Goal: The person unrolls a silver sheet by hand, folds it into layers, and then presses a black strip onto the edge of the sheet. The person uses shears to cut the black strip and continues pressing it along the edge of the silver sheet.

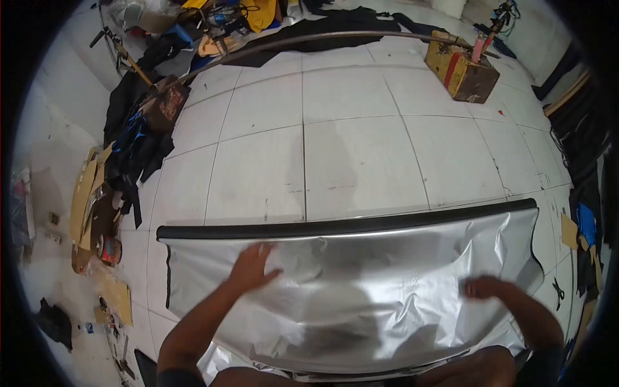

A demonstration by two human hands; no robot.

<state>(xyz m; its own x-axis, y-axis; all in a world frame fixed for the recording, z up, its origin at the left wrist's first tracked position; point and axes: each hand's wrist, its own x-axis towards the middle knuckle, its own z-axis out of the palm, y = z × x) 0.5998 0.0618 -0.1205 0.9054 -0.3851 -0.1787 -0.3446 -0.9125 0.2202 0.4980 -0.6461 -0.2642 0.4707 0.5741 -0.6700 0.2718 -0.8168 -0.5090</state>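
Observation:
A wide silver sheet [303, 277] with dark side edges lies spread over the floor in front of me, wrinkled most on its right half. Along its far edge runs a long black roll [348, 227]. Over the left part of the sheet is my left hand [253, 266], fingers and thumb apart, fingertips just short of the roll and nothing in them. My right hand [480, 287] is over the right part of the sheet, smeared by motion, and I cannot tell how its fingers are set.
White floor tiles [348, 148] extend beyond the roll. A long bar [309, 40] spans the back, between a dark box [164, 103] and a yellow and brown block [461, 71]. Black scissors [558, 294] lie at right. Cardboard [87, 193] and dark scraps line the left wall.

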